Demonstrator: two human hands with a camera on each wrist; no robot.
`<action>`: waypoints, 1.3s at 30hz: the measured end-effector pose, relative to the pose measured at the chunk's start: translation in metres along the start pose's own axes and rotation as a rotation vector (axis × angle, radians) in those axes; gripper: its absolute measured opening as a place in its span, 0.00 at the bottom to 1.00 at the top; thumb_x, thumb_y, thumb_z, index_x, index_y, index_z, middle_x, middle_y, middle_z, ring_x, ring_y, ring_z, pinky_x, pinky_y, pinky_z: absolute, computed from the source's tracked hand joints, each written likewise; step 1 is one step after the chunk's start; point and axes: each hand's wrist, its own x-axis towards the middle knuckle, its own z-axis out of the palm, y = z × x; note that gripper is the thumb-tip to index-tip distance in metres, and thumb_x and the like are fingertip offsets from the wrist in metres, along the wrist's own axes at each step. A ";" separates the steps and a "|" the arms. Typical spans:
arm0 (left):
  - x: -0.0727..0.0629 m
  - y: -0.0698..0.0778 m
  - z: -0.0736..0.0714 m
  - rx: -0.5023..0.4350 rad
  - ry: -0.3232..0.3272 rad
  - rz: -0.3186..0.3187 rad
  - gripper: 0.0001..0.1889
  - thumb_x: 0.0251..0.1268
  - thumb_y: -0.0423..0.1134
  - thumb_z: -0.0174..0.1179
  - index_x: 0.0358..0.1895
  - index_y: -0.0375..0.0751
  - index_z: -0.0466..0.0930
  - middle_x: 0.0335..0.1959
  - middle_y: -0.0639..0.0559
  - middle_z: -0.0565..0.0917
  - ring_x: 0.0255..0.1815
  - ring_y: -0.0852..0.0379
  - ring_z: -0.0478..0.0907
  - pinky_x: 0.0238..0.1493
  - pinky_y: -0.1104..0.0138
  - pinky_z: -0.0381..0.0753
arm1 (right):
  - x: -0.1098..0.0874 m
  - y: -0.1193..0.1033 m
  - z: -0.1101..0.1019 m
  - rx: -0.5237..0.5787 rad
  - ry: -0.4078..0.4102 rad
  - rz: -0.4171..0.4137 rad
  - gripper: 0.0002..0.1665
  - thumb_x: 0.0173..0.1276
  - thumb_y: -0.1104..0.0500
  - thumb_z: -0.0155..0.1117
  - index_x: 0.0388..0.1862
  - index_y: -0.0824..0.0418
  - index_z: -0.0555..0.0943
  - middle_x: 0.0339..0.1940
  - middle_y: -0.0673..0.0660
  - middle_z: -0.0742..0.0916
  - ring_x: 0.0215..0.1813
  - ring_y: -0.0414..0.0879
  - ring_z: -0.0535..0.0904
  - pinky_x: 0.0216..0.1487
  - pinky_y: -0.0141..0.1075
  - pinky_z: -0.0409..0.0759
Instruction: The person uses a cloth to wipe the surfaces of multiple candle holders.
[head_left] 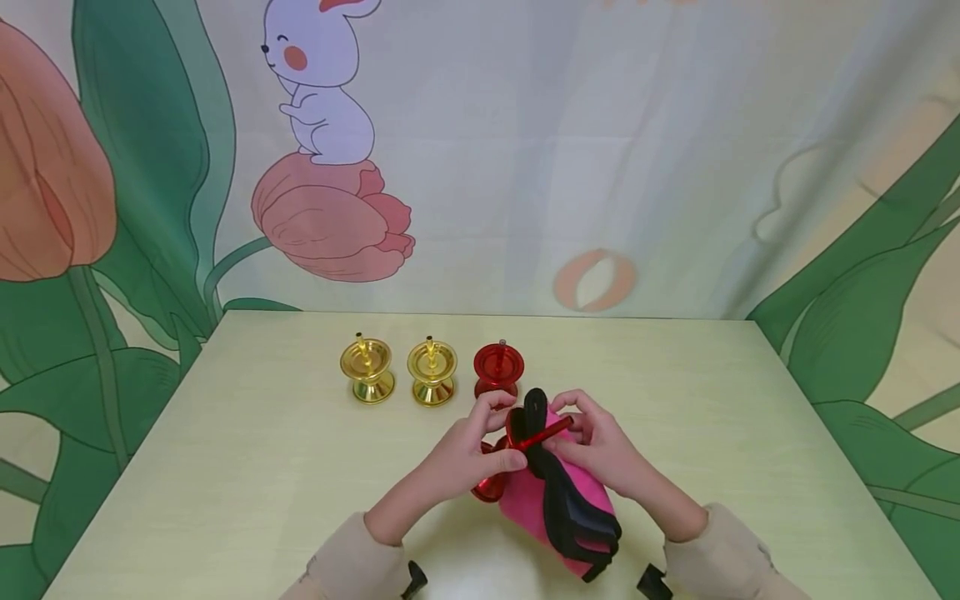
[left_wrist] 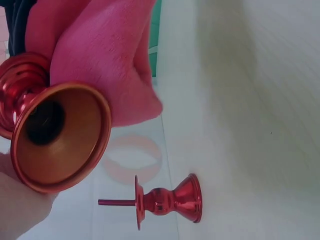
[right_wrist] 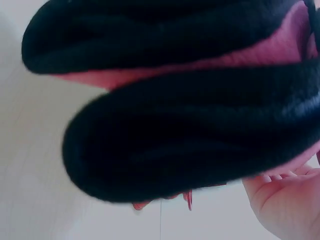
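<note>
In the head view my left hand (head_left: pixel 459 457) grips a red metal candlestick (head_left: pixel 491 486), tilted on its side with its thin spike pointing to the right. The left wrist view looks into the hollow base of this candlestick (left_wrist: pixel 67 142). My right hand (head_left: pixel 600 443) holds a folded pink and black cloth (head_left: pixel 581 508) around the spike side, fingers close to the spike's tip. Much of the candlestick's middle is hidden by cloth and fingers. Black folds of the cloth (right_wrist: pixel 175 137) fill most of the right wrist view.
Behind the hands another red candlestick (head_left: pixel 498 364) stands upright, with two gold candlesticks (head_left: pixel 432 372) in line to its left. They stand on a pale table (head_left: pixel 247 467). A printed curtain (head_left: pixel 480 167) hangs at the table's far edge.
</note>
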 end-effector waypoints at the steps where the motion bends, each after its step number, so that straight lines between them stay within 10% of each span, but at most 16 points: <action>1: 0.000 0.000 0.001 0.009 0.030 0.018 0.30 0.53 0.47 0.60 0.57 0.49 0.57 0.61 0.53 0.70 0.63 0.58 0.64 0.50 0.63 0.73 | 0.000 0.000 0.000 0.003 0.002 -0.002 0.22 0.57 0.68 0.59 0.48 0.67 0.62 0.38 0.72 0.80 0.32 0.40 0.81 0.36 0.31 0.80; 8: -0.002 -0.003 0.012 0.155 0.250 0.149 0.30 0.49 0.45 0.62 0.59 0.47 0.65 0.60 0.53 0.70 0.60 0.58 0.68 0.47 0.65 0.76 | 0.001 0.000 -0.002 0.036 0.027 0.010 0.21 0.58 0.67 0.58 0.48 0.67 0.62 0.41 0.73 0.79 0.33 0.42 0.82 0.35 0.35 0.81; 17: 0.000 0.002 0.004 0.082 0.155 0.065 0.27 0.54 0.45 0.58 0.57 0.43 0.61 0.56 0.51 0.75 0.58 0.58 0.70 0.34 0.71 0.77 | 0.001 0.005 -0.001 0.091 -0.020 -0.014 0.22 0.57 0.69 0.59 0.48 0.69 0.62 0.38 0.69 0.81 0.34 0.41 0.82 0.36 0.34 0.81; 22: 0.002 0.000 -0.001 -0.023 0.100 0.029 0.23 0.59 0.41 0.55 0.56 0.39 0.61 0.56 0.47 0.75 0.60 0.56 0.69 0.50 0.60 0.75 | 0.002 0.008 0.001 0.113 -0.034 -0.032 0.22 0.57 0.69 0.59 0.47 0.69 0.62 0.36 0.64 0.82 0.34 0.41 0.82 0.36 0.34 0.81; 27: 0.003 -0.006 0.003 -0.040 0.206 0.057 0.20 0.59 0.41 0.55 0.55 0.44 0.67 0.54 0.50 0.76 0.57 0.57 0.71 0.45 0.66 0.78 | 0.003 0.007 0.003 0.101 0.007 0.004 0.21 0.58 0.67 0.58 0.48 0.69 0.62 0.38 0.70 0.81 0.34 0.40 0.82 0.36 0.33 0.81; 34: 0.000 -0.016 0.016 0.338 0.532 0.376 0.19 0.60 0.43 0.53 0.51 0.36 0.76 0.46 0.46 0.82 0.34 0.55 0.78 0.31 0.74 0.78 | 0.005 0.005 0.006 0.089 0.096 0.070 0.20 0.59 0.66 0.58 0.47 0.68 0.64 0.37 0.68 0.81 0.32 0.41 0.81 0.35 0.33 0.81; 39: -0.002 -0.015 0.021 0.444 0.442 0.394 0.34 0.56 0.55 0.51 0.63 0.38 0.62 0.57 0.43 0.73 0.55 0.51 0.73 0.50 0.60 0.76 | 0.006 0.002 0.008 0.100 0.116 0.100 0.20 0.58 0.66 0.59 0.46 0.67 0.63 0.34 0.61 0.82 0.31 0.42 0.81 0.34 0.34 0.81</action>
